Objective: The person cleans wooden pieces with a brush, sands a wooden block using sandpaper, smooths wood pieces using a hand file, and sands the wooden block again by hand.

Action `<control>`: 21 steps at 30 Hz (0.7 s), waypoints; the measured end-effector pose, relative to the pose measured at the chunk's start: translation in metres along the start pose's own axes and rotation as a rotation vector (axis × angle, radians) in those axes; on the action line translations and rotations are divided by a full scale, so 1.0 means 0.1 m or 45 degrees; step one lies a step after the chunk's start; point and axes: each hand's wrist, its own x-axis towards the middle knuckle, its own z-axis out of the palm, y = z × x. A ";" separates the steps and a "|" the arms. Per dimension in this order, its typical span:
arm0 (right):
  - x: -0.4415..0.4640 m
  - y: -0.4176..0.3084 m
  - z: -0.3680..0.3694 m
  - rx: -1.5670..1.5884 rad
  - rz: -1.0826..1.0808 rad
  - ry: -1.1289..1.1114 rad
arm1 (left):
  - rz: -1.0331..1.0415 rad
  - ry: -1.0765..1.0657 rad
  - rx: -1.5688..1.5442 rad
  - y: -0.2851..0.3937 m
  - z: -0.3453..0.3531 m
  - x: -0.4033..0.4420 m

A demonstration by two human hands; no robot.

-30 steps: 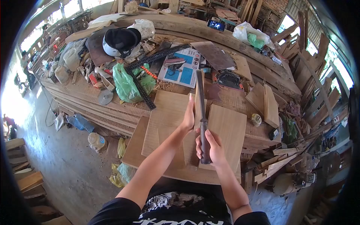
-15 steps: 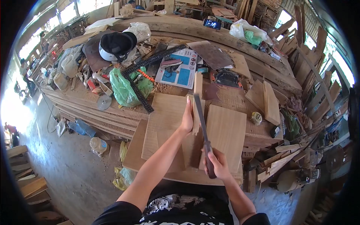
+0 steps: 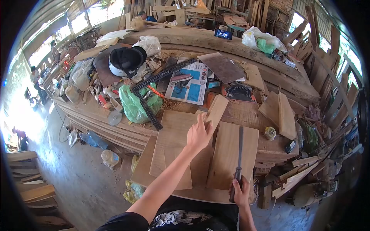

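My left hand (image 3: 199, 135) grips a short pale wooden piece (image 3: 217, 109), tilted up to the right over the boards; part of the piece is hidden behind the fingers. In my right hand (image 3: 241, 190) is a file (image 3: 241, 148), held by its dark handle with the long narrow blade pointing away from me. The blade is apart from the wooden piece and over the right-hand flat board (image 3: 225, 154). Another flat board (image 3: 173, 125) lies under my left forearm.
Beyond the boards are a black carpenter's square (image 3: 146, 106), a green plastic bag (image 3: 131, 102), a printed sheet (image 3: 196, 86) and a cap (image 3: 125, 61). To the right stand a tape roll (image 3: 270, 133) and an upright wood offcut (image 3: 286, 117). People are in the far left background.
The file has moved away from the wooden piece, down and to the right. My left hand has tilted the piece over to the right. The camera view has shifted slightly.
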 end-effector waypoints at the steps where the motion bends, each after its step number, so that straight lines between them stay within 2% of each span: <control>1: 0.02 -0.01 -0.01 -0.112 -0.022 0.033 | -0.014 -0.004 0.061 -0.04 0.00 0.01; 2: 0.08 0.00 -0.06 -0.563 -0.231 0.105 | -0.028 -0.005 0.121 -0.10 0.03 0.03; 3: 0.11 -0.01 -0.05 -0.683 -0.323 0.170 | -0.040 -0.005 0.179 -0.16 0.05 0.04; 5: 0.16 -0.04 -0.03 -0.924 -0.509 0.308 | 0.101 0.077 0.317 -0.28 0.05 0.04; 9: 0.23 -0.26 -0.01 -1.127 -0.502 0.371 | 0.272 0.210 0.605 -0.13 -0.32 -0.25; 13: 0.29 -0.20 -0.08 -1.236 -0.519 0.372 | 0.598 0.011 0.434 0.10 -1.11 -0.82; 17: 0.28 -0.18 -0.12 -1.203 -0.433 0.305 | 0.476 -0.146 0.345 0.08 -1.74 -1.41; 19: 0.26 -0.19 -0.11 -1.195 -0.467 0.313 | 0.375 -0.352 0.394 0.06 -1.94 -1.75; 21: 0.25 -0.22 -0.11 -1.196 -0.488 0.309 | 0.016 -0.618 0.199 0.00 -2.04 -2.14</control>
